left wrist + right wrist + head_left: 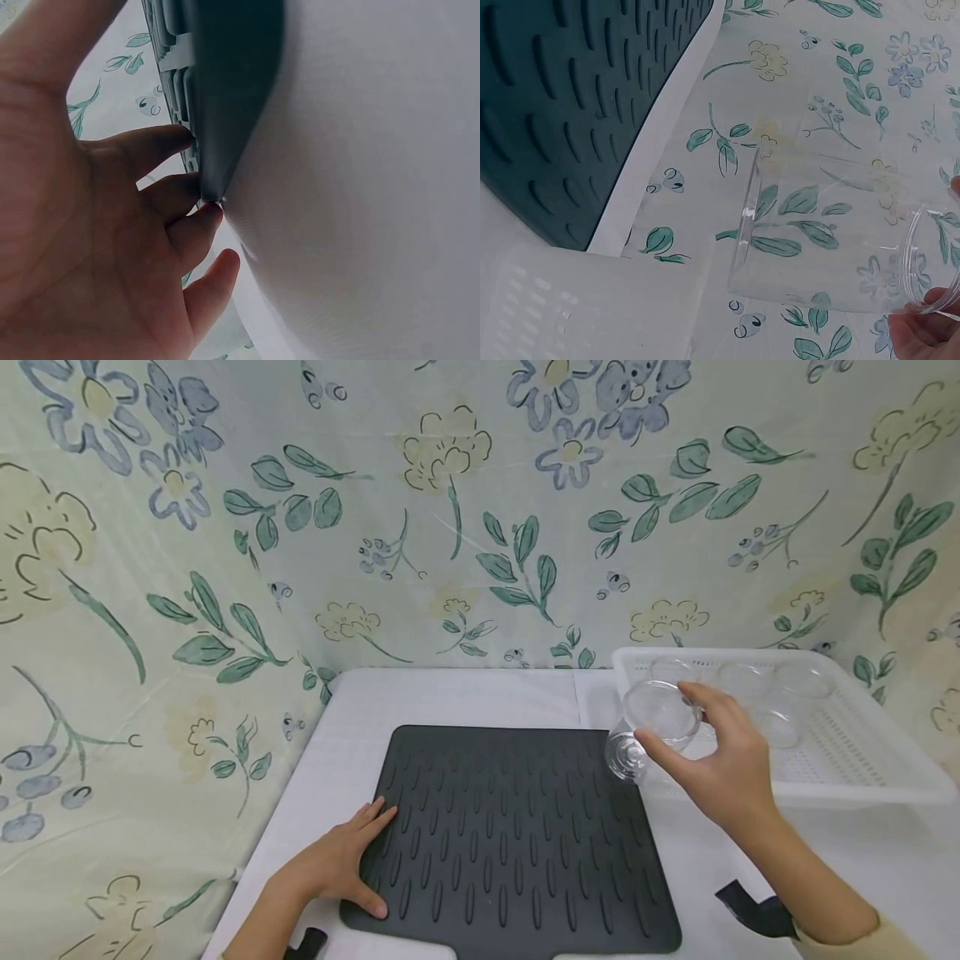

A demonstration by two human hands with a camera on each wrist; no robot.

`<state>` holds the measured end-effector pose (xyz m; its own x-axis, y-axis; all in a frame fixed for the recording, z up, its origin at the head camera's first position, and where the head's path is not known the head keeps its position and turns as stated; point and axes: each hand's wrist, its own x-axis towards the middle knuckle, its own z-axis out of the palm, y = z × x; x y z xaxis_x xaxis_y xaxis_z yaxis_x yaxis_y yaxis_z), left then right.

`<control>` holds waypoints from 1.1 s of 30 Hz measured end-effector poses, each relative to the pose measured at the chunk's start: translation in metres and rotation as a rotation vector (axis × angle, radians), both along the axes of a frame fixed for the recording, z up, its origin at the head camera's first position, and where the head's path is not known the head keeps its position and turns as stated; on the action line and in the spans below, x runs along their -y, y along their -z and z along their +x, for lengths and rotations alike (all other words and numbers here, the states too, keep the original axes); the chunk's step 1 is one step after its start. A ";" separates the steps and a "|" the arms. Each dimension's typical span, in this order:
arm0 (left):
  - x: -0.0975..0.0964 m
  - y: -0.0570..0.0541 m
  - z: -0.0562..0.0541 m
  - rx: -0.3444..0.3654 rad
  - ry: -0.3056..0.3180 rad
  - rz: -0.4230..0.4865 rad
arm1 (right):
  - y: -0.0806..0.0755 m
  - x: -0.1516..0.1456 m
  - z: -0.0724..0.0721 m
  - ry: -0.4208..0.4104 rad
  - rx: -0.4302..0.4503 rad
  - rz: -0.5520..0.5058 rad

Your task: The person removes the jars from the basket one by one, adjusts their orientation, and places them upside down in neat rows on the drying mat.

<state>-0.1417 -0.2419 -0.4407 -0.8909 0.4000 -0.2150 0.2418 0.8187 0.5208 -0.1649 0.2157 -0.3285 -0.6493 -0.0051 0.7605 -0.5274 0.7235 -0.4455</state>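
My right hand pinches a clear cylindrical jar by its rim, thumb on one side and fingers on the other. The jar is tilted, its base toward the far right corner of a dark ridged drying mat. In the right wrist view the see-through jar extends leftward from the fingertips. With fingers spread, my left hand rests on the mat's left edge. Up close in the left wrist view, fingertips touch the mat's edge.
A white perforated basket stands at the right, with several clear jars inside. White cloth covers the table. A flowered curtain hangs behind and at the left. Black straps lie near the wrists.
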 end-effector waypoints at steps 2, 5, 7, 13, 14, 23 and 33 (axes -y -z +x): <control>0.000 0.000 0.000 0.001 -0.002 -0.002 | 0.000 0.003 0.002 -0.009 0.014 -0.003; 0.000 0.000 0.000 0.001 -0.001 -0.002 | 0.001 0.008 0.004 -0.029 0.051 -0.015; 0.000 0.001 -0.001 0.003 -0.003 -0.005 | 0.002 0.011 0.007 -0.048 0.098 -0.035; 0.000 0.001 -0.001 0.004 0.000 -0.008 | 0.004 0.020 0.015 -0.103 0.200 -0.074; 0.000 0.000 -0.001 0.005 0.002 -0.005 | 0.004 0.022 0.016 -0.115 0.201 -0.077; -0.001 -0.001 0.000 0.011 -0.006 -0.008 | 0.005 0.031 0.024 -0.204 0.192 -0.109; -0.002 -0.001 0.000 0.016 -0.011 -0.007 | 0.008 0.040 0.033 -0.253 0.166 -0.082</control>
<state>-0.1416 -0.2401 -0.4393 -0.8919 0.3883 -0.2319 0.2242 0.8248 0.5191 -0.1321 0.1754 -0.3368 -0.7505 -0.1260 0.6487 -0.6015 0.5366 -0.5918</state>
